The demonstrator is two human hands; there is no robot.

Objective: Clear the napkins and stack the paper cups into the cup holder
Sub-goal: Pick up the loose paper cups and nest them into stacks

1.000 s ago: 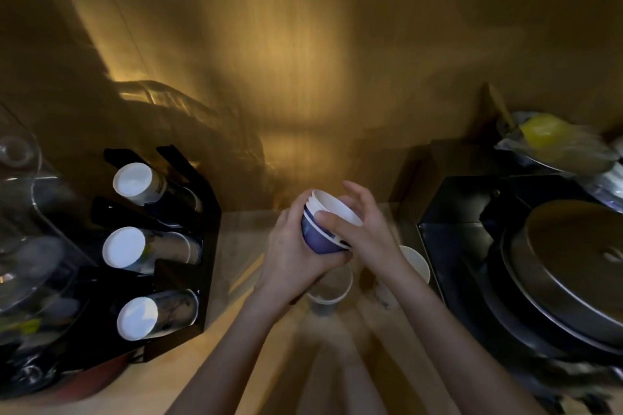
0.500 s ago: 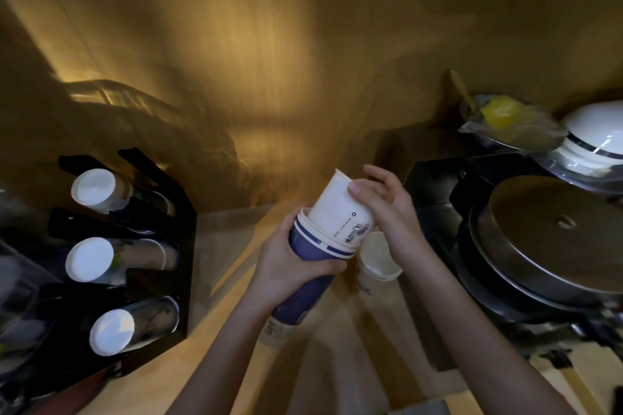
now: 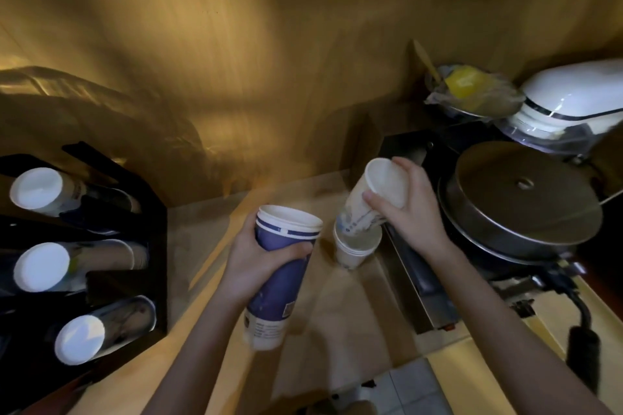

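My left hand (image 3: 259, 263) grips a tall stack of blue paper cups (image 3: 283, 280) near its top, above the wooden counter. My right hand (image 3: 408, 212) holds a white paper cup (image 3: 374, 199), tilted, with its lower end in or just above a short stack of white cups (image 3: 354, 249) standing on the counter. At the left stands the black cup holder (image 3: 145, 246) with three rows of cups lying on their sides, white bottoms facing me (image 3: 42, 266). No napkins are visible.
A black appliance with a round metal lid (image 3: 522, 199) sits right beside the white cups. Behind it are a white appliance (image 3: 573, 101) and a foil-wrapped bowl with something yellow (image 3: 468, 91). A wooden wall rises behind the counter.
My right hand pulled the white cup out of the blue stack and carried it right and down onto the white stack. My left hand kept hold of the blue stack.
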